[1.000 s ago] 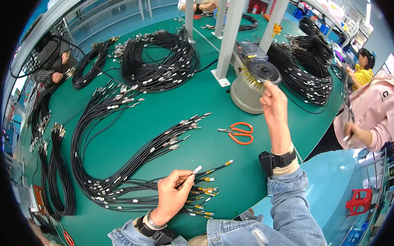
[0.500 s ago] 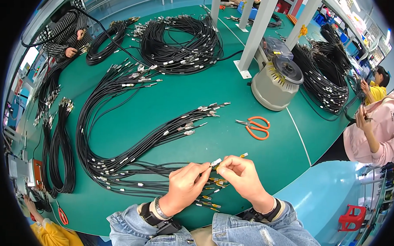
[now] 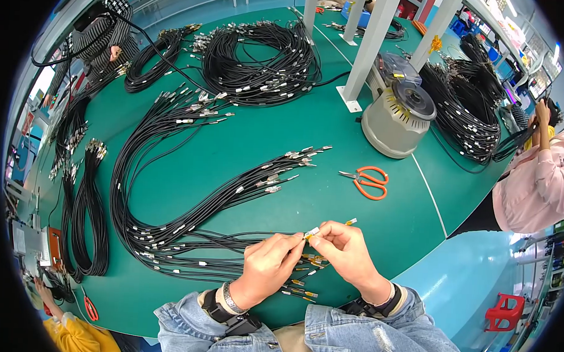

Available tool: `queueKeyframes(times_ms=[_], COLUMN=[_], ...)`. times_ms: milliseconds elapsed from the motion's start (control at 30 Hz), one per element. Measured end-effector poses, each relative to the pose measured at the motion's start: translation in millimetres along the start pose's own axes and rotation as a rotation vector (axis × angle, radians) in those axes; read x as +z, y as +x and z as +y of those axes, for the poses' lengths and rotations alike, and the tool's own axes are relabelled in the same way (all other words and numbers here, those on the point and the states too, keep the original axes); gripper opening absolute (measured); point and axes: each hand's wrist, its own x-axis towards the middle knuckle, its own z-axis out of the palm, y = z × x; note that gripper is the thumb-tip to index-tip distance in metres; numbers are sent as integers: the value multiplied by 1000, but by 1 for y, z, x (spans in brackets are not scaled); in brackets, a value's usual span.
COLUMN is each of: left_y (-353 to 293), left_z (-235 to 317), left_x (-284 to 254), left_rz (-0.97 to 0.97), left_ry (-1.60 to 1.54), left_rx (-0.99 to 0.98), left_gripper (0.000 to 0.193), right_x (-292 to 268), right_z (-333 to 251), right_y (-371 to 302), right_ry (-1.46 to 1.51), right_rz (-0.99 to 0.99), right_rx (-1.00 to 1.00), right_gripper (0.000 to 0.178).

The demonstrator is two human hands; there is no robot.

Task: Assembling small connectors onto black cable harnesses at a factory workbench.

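From where I stand, the fingers of the left hand [image 3: 267, 267] are closed on a black cable [image 3: 303, 237] just behind its white-tagged end, and the right hand [image 3: 349, 256] pinches a small yellow strip [image 3: 309, 236] against it. That end is held above the counter [image 3: 265, 126], in front of the wearer's chest. I'd keep the left pinch firm and near the tag so the cable can't roll, and press the strip flat and square with the right thumb. Beneath the hands fan other yellow-wrapped ends [image 3: 304, 293], easy to snag with a low wrist.

The near edge runs close under the forearms, so elbows have little counter there. Roomier is the green stretch ahead, toward the orange-handled scissors [image 3: 358, 177] and the grey round dispenser [image 3: 395, 127]; the right edge curves away beyond them.
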Motion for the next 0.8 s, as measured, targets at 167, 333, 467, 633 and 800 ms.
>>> queueKeyframes(times_ms=[167, 333, 467, 633, 800], left_y=[0, 0, 0, -1, -2], left_z=[-1, 0, -2, -1, 0], left_x=[-1, -1, 0, 1, 0], left_rz=[1, -9, 6, -3, -7], left_ry=[-7, 14, 11, 27, 56], left_rx=[-18, 1, 27, 31, 51], left_gripper=[17, 18, 18, 19, 23], right_x=[0, 0, 1, 2, 2], right_z=[0, -1, 0, 0, 1], right_y=[0, 0, 1, 0, 0], right_ry=[4, 4, 8, 14, 12], right_rz=[-7, -3, 0, 14, 13], right_rx=[-13, -14, -14, -8, 1], right_gripper=[11, 11, 11, 11, 12])
